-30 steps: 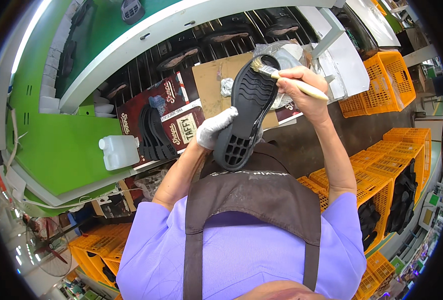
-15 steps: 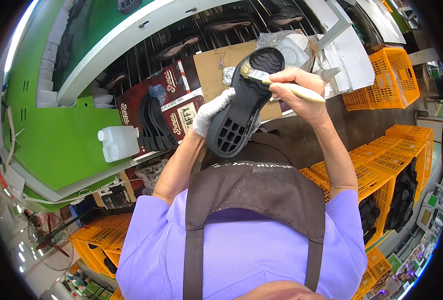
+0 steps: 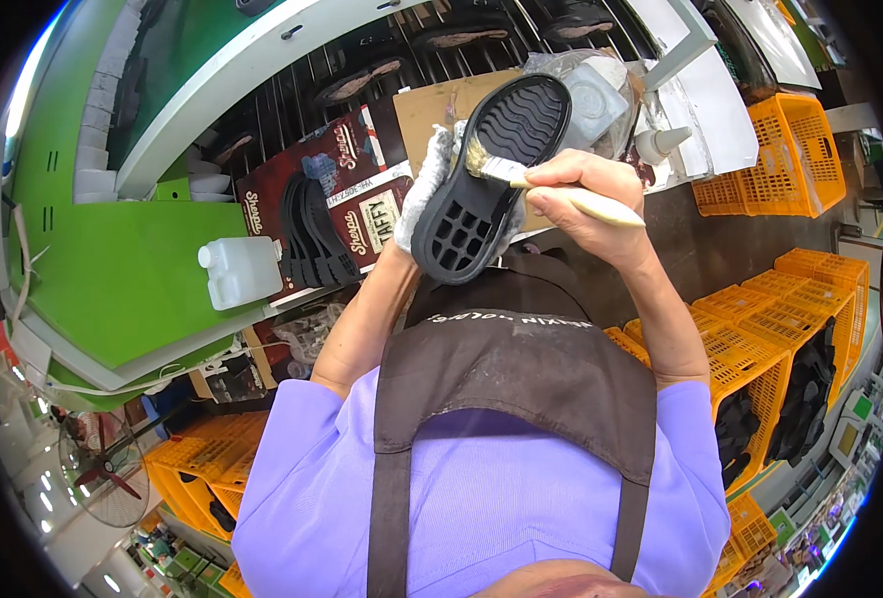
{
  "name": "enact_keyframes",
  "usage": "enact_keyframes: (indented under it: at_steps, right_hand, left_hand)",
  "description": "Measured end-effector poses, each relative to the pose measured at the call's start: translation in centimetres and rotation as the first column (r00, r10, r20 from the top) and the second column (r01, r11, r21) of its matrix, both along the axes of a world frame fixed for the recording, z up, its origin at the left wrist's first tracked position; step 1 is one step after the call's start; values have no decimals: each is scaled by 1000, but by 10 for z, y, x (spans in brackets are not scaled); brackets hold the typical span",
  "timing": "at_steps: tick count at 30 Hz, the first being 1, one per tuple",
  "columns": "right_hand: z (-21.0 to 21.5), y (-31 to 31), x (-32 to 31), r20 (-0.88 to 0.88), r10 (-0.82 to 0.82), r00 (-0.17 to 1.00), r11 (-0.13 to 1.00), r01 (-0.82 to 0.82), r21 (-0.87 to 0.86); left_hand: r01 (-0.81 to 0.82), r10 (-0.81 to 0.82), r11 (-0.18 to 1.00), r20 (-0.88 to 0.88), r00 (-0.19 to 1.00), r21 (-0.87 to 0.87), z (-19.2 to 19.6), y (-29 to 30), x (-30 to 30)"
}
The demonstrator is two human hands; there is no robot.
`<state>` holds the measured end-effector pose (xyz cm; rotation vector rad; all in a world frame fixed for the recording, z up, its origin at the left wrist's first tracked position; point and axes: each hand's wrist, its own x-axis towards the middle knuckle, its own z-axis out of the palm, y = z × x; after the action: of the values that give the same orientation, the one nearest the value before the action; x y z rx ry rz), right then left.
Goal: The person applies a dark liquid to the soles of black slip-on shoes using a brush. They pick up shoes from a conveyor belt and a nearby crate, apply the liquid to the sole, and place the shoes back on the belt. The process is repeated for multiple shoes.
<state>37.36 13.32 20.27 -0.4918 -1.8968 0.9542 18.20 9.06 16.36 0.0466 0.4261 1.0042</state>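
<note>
A black shoe sole (image 3: 484,204) is held up in front of me, its grooved forefoot pointing away and its gridded heel toward my apron. My left hand (image 3: 429,199), in a whitish glove, is closed round the sole from beneath and along its left edge. Between the bare fingers of my right hand (image 3: 593,204) is the pale handle of a paintbrush (image 3: 501,171). Its yellowish bristles touch the left rim of the sole near the middle.
Several black soles (image 3: 317,234) lie on cardboard to the left, beside a white plastic jug (image 3: 241,272). A white bottle (image 3: 663,145) and a bagged clear container (image 3: 593,105) stand at right. Shoes rest on the rack (image 3: 366,80) behind; yellow crates (image 3: 770,149) stand right.
The brush has moved from the forefoot's upper left edge down the left rim toward the middle. My left hand has shifted the sole slightly, and its forefoot faces me more squarely.
</note>
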Motion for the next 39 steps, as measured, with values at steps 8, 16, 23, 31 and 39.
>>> enact_keyframes:
  at_steps: [8,16,23,31,39]
  right_hand:
    - [1,-11,-8,-13,24,1000,1000,-24,-9]
    - [4,-21,-14,16,67,998,998,-66,-13]
    - [16,-22,-14,33,146,989,987,-148,60]
    - [32,-15,-13,50,325,944,945,-326,15]
    - [41,-3,-12,80,469,880,882,-463,-84]
  left_hand:
    - [12,-38,991,198,980,134,-17,12,1]
    - [-149,128,983,185,974,104,-18,13,4]
    - [-142,142,990,77,987,-11,-3,10,7]
    - [-17,8,997,108,994,80,12,-3,1]
    - [361,164,758,-693,702,544,11,-14,-9]
